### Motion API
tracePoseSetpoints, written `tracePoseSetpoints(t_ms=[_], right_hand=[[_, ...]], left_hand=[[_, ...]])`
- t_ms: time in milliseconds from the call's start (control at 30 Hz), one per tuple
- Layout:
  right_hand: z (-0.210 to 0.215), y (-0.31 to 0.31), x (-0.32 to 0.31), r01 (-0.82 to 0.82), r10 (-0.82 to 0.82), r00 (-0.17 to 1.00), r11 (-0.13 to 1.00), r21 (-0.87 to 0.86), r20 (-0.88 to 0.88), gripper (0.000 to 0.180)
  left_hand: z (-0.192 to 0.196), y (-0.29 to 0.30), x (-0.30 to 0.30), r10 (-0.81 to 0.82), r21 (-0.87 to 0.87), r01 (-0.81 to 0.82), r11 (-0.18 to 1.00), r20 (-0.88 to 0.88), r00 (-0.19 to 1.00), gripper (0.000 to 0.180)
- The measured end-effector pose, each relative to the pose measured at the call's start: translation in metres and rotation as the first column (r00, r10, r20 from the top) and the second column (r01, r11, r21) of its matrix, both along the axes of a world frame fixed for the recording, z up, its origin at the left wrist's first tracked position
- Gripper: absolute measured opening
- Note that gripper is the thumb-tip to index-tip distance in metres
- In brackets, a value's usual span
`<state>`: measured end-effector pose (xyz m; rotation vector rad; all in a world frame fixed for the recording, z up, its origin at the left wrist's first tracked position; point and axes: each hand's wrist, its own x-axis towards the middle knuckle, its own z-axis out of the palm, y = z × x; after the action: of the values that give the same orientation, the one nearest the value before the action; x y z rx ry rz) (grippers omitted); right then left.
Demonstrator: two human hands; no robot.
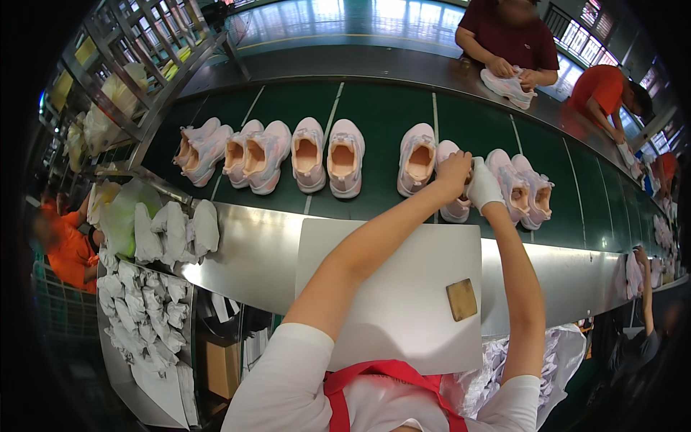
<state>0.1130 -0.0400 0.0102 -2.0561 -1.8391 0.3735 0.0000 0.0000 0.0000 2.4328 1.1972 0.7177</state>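
Note:
Both my arms reach forward over a green conveyor belt to one pale pink sneaker (455, 210). My bare left hand (454, 175) is closed at the sneaker's upper, around its opening. In a white glove, my right hand (485, 187) is closed against the right side of the same opening. Between them, the hands hide most of the sneaker's middle; its toe and heel show. Its mate (417, 160) stands just left, with a peach lining. To the right of my glove sits another pair, the nearer sneaker (509, 186) touching its partner.
More sneakers (308, 155) stand in pairs along the belt (381, 108) to the left. Before me lies a white board (389, 281) with a brown block (461, 299). White paper stuffing (147, 309) fills a bin at left. Across the belt, a person (511, 43) handles a shoe.

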Motion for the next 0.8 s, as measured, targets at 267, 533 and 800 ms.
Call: tracePoseSetpoints(t_ms=[267,533,800], right_hand=[[0.017,0.014,-0.005,0.130,-0.128,0.987,0.991,-0.012,0.095,0.036],[0.042,-0.026,-0.022,0.124,-0.126,0.989,0.992,-0.030,-0.073,0.061],[0.088,-0.041,-0.106,-0.020,-0.031,0.991,0.928,0.372,0.131,0.040]], left_hand=[[0.014,0.006,-0.014,-0.036,0.004,0.036,0.999,0.072,0.997,0.034],[0.053,-0.011,-0.233,0.368,0.120,-0.415,0.902,0.290,0.883,0.026],[-0.026,0.026,-0.301,0.420,-0.373,-0.404,0.835,-0.043,0.907,0.031]])
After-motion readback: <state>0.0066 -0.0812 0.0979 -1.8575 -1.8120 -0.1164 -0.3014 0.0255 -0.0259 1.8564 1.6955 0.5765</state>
